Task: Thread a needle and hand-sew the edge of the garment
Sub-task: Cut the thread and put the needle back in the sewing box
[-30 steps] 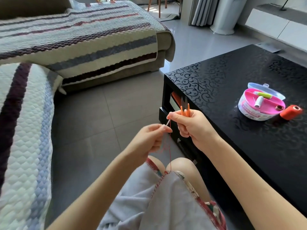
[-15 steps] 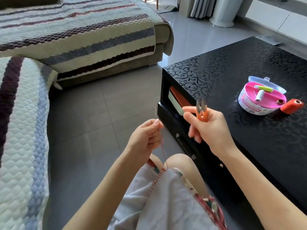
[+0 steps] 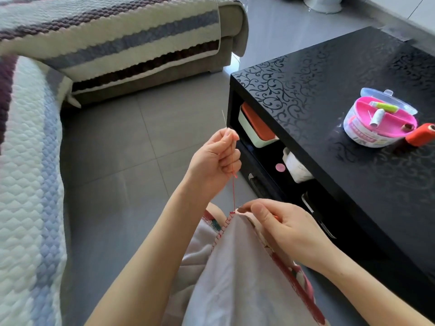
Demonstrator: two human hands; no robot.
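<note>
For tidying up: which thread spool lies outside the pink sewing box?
The orange spool, lying on the black table beside the box; the white spool and the green spool lie inside it.

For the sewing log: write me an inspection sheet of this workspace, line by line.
Surface: black patterned table, glossy top.
Job's things: needle points up from the left hand; red thread runs straight down to the garment, whose edge shows red stitches.
Clutter: pink sewing kit, open, on the table; orange spool beside it.
Grippers: left hand pinches the needle; right hand grips the garment's edge.
Cables: nothing seen.
Surroundings: striped sofa cover, grey tiled floor, boxes on the table's shelf.
</note>
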